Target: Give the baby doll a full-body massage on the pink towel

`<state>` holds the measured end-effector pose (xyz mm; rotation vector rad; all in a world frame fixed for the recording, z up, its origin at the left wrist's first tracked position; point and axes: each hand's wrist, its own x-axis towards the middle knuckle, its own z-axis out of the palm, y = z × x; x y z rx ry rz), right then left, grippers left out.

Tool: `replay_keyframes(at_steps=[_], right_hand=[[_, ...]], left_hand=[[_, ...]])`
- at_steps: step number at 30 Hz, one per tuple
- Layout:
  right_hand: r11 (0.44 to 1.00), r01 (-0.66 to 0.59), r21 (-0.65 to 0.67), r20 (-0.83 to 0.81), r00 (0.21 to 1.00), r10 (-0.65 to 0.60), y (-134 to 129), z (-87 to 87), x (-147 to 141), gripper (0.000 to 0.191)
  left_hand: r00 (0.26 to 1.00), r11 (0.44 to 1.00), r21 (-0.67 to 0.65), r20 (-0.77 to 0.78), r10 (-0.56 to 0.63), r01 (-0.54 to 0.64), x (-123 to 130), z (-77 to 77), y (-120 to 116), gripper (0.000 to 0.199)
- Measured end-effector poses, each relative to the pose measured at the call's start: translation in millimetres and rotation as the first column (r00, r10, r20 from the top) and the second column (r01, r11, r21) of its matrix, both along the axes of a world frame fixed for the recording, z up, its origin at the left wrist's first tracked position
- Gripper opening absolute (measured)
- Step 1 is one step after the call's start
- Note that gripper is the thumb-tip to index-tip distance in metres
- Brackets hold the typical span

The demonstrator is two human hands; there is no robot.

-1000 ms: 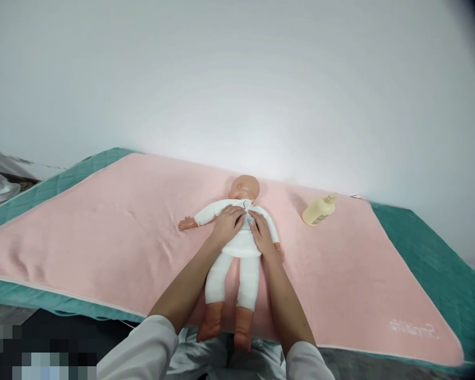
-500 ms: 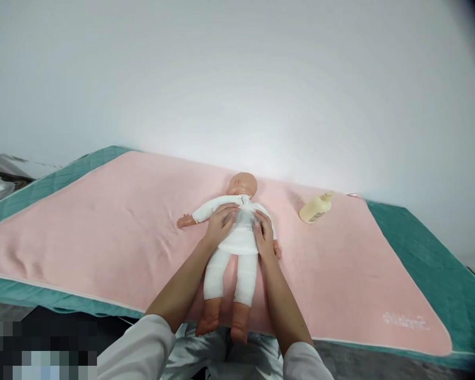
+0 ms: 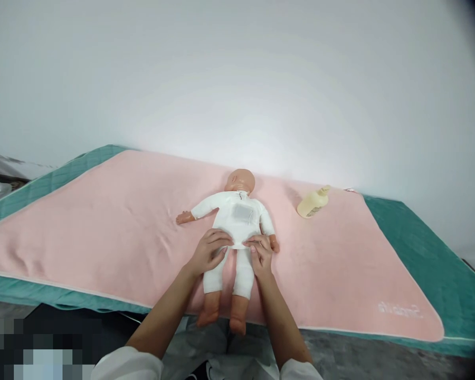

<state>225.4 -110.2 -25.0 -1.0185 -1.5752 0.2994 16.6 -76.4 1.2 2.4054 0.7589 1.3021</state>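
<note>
A baby doll with a white cloth body lies stretched out on the pink mat, its bald head toward the wall and its bare feet toward me. Through the white cloth on its upper torso shows a grey rectangular patch. My left hand rests on the lower left side of the torso, fingers extended inward and thumb apart. On the lower right side lies my right hand, fingers slightly bent and thumb apart. Both hands' fingertips touch the white cloth near its bottom edge, and neither hand is closed around anything.
A pale yellow pump bottle is right of the doll. The pink mat covers most of a green quilted pad. Behind stands a white wall. A dark object is below the front edge at left.
Both my hands have slid down from the doll's upper torso to its lower torso, uncovering the grey patch. The camera view has shifted slightly. The doll and bottle stay in place.
</note>
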Motion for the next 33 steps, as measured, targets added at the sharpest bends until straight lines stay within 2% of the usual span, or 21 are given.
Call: replay_keyframes(at_steps=[4,14,19,26,33], right_hand=[[0.998,0.002,-0.057,0.015,1.000,-0.001,2.2,0.3,-0.5,0.030],[0.986,-0.040,-0.161,-0.020,0.999,0.037,8.6,1.0,-1.4,0.029],[0.987,-0.044,-0.152,-0.039,0.999,0.039,7.7,1.0,-1.1,0.029],[1.000,0.005,-0.019,-0.026,1.000,-0.006,4.8,0.1,0.2,0.031],[1.000,-0.014,-0.026,0.022,1.000,0.014,7.7,0.0,0.4,0.029]], left_hand=[[0.997,0.997,-0.076,-0.082,0.003,-0.009,2.8,0.2,2.6,0.025],[0.993,0.990,-0.144,-0.115,-0.007,-0.009,6.2,4.0,5.5,0.022],[0.995,0.994,-0.110,-0.097,0.002,-0.013,5.2,0.4,4.8,0.021],[1.000,0.999,0.039,-0.025,0.014,-0.013,4.2,-1.6,0.4,0.028],[0.997,1.000,-0.003,-0.079,-0.010,0.010,4.7,0.3,3.9,0.035]])
